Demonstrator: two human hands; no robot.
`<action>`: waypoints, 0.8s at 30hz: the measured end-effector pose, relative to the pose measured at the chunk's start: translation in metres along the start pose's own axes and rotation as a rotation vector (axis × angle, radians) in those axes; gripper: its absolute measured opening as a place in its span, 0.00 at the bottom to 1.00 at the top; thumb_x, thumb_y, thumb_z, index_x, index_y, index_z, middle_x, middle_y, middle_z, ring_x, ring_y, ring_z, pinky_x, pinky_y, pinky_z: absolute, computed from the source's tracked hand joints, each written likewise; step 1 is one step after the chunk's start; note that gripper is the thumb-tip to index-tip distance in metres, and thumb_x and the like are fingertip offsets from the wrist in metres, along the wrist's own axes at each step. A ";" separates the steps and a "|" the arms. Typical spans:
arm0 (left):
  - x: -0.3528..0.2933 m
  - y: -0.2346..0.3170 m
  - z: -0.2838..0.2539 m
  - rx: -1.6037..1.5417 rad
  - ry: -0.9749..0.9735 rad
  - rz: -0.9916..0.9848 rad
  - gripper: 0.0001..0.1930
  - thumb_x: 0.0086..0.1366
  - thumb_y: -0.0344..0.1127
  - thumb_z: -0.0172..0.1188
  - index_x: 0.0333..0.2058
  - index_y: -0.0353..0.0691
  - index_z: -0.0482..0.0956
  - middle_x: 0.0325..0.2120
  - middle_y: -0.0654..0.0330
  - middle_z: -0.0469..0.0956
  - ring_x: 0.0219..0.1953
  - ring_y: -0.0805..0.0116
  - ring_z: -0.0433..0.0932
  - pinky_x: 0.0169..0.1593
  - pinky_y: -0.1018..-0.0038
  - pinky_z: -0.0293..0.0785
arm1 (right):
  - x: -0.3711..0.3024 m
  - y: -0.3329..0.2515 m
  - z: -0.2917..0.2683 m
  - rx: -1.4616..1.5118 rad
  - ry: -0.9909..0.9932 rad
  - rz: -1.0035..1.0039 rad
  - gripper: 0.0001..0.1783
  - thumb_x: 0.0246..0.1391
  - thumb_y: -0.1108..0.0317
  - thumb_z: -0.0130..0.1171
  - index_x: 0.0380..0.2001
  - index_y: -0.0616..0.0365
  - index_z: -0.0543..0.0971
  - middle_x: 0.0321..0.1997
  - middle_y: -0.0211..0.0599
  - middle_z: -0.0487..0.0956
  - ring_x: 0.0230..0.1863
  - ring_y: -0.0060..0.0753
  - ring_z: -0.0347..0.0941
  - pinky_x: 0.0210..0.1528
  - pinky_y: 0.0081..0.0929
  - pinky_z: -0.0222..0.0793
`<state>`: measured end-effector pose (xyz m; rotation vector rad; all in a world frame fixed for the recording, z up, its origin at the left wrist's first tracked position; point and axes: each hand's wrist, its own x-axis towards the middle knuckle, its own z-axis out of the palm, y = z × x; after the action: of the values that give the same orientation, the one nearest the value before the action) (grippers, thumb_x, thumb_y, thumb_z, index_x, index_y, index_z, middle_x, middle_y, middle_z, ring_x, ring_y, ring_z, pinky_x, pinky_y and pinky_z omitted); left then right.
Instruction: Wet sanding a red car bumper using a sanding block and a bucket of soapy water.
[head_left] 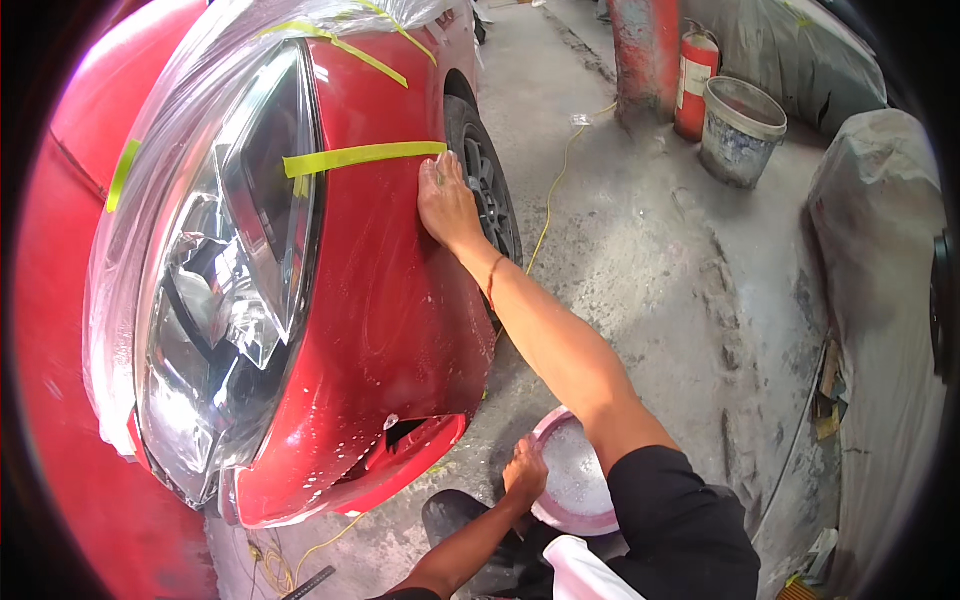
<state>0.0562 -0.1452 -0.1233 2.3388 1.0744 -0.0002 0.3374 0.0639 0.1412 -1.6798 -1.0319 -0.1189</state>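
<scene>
Right hand (445, 200) flat, fingers toward 12 o'clock, on red fender (385, 290) | left hand (525, 470) grasps pink basin (590, 510) rim at 6 o'clock | right nearer tape (360, 157)

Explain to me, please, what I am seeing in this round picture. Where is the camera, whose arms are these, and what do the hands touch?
The camera sits on a person's head and looks down, so both arms belong to that person. Its wide lens bends straight edges and darkens the corners.

The right hand lies flat on the wet red fender of a car, beside the front wheel. Whether something is under the palm cannot be seen. The left hand grips the rim of a pink basin with foamy water, standing on the concrete floor.

Clear plastic film, fixed with yellow tape, covers the headlight. Farther back stand a grey bucket and a red fire extinguisher.
</scene>
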 end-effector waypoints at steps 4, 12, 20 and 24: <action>0.004 -0.022 -0.004 -0.012 0.048 -0.022 0.16 0.70 0.43 0.46 0.50 0.40 0.64 0.40 0.41 0.77 0.33 0.37 0.80 0.36 0.46 0.76 | -0.073 -0.049 0.018 0.293 0.143 -0.067 0.31 0.67 0.61 0.38 0.62 0.80 0.56 0.68 0.74 0.53 0.70 0.70 0.47 0.72 0.51 0.42; 0.009 -0.018 0.002 -0.011 0.059 -0.031 0.17 0.70 0.43 0.46 0.51 0.40 0.64 0.41 0.41 0.77 0.36 0.37 0.79 0.39 0.47 0.76 | -0.013 -0.048 0.021 0.317 0.177 0.011 0.34 0.68 0.53 0.33 0.63 0.76 0.57 0.69 0.70 0.52 0.71 0.66 0.47 0.72 0.51 0.43; -0.004 -0.020 -0.007 -0.022 0.024 -0.047 0.17 0.70 0.42 0.46 0.52 0.39 0.63 0.41 0.40 0.77 0.38 0.36 0.79 0.41 0.47 0.75 | -0.018 -0.052 0.025 0.243 0.291 -0.012 0.29 0.67 0.59 0.36 0.57 0.78 0.62 0.65 0.73 0.58 0.67 0.67 0.54 0.70 0.46 0.49; 0.006 -0.003 -0.002 -0.011 0.023 -0.002 0.17 0.70 0.41 0.46 0.52 0.38 0.63 0.42 0.39 0.77 0.37 0.36 0.79 0.40 0.47 0.75 | 0.005 -0.015 -0.007 0.423 0.023 0.240 0.32 0.68 0.59 0.33 0.65 0.77 0.52 0.71 0.68 0.50 0.73 0.63 0.43 0.73 0.45 0.41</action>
<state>0.0577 -0.1385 -0.1245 2.3335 1.0853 0.0316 0.3331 0.0612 0.1570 -1.3946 -0.7660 0.2230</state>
